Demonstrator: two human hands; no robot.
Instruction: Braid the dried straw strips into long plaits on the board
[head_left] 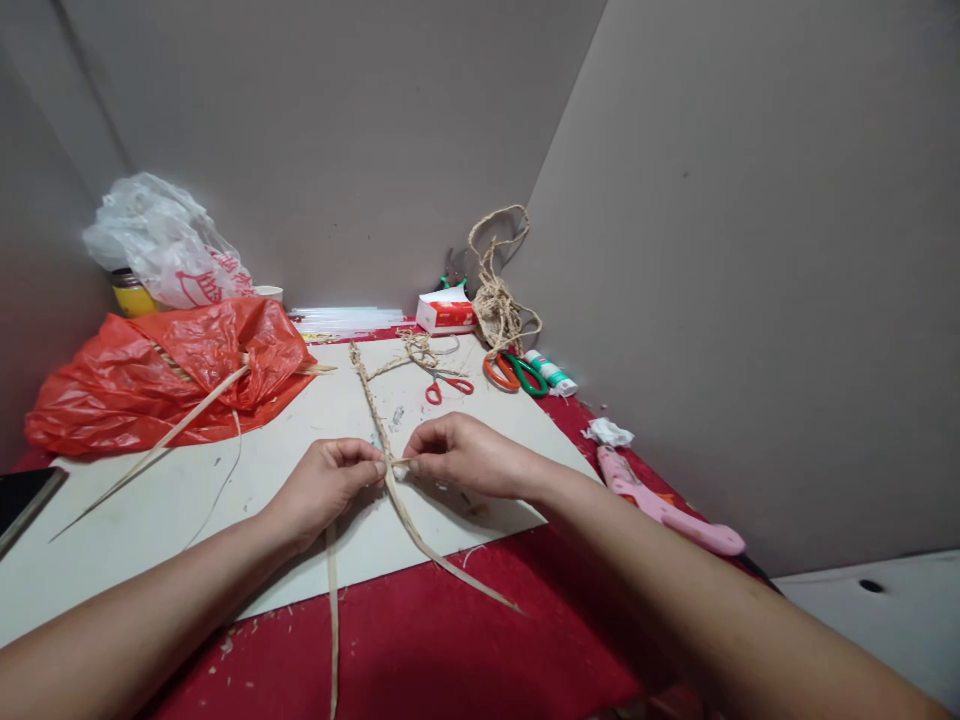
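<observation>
A braided straw cord (369, 400) lies lengthwise on the white board (292, 560), and its loose flat strands (420, 540) trail toward me over the board's front edge. My left hand (330, 485) is closed at the cord's near end, thumb and forefinger pinching a straw strand that hangs down below the hand. From the other side my right hand (457, 455) pinches a short stretch of strand pulled sideways from the braid. Both sets of fingertips are close together at the point where braid turns to loose strands.
An orange-red plastic bag (165, 390) with straw sits left. Small red-handled scissors (450, 385), a bundle of braided cord (499, 310), larger scissors (517, 373) and a red-and-white box (446, 312) lie beyond my hands. A pink glue gun (667, 510) rests right, near the grey partition (750, 300).
</observation>
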